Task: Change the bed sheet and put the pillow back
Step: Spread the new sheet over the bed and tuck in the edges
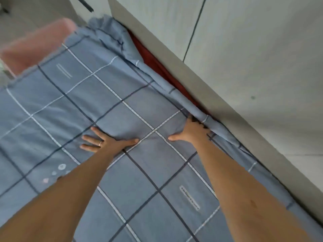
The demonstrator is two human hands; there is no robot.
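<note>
- Two bare forearms reach out across the blue checked sheet, which covers the bed surface from the near edge to the far end.
- The left hand, a ring on one finger, lies flat with fingers spread and presses the cloth down.
- The right hand rests palm-down, thumb out, at the bed's right side. Its fingertips vanish under the rolled edge of the sheet, so whether they pinch or only push cannot be told.
- The work looks to be at the tucking stage: sheet spread and smoothed, the right side not yet seated.
- Beyond the hands the roll runs loose along a pale panel, with red fabric showing in the gap between them.
- The far corner sits bunched and ruffled.
- The next move likely calls for pushing the roll down into that gap, then drawing the corner taut.
- A blurred pink object lies past the far edge; whether it is the pillow is unclear.
</note>
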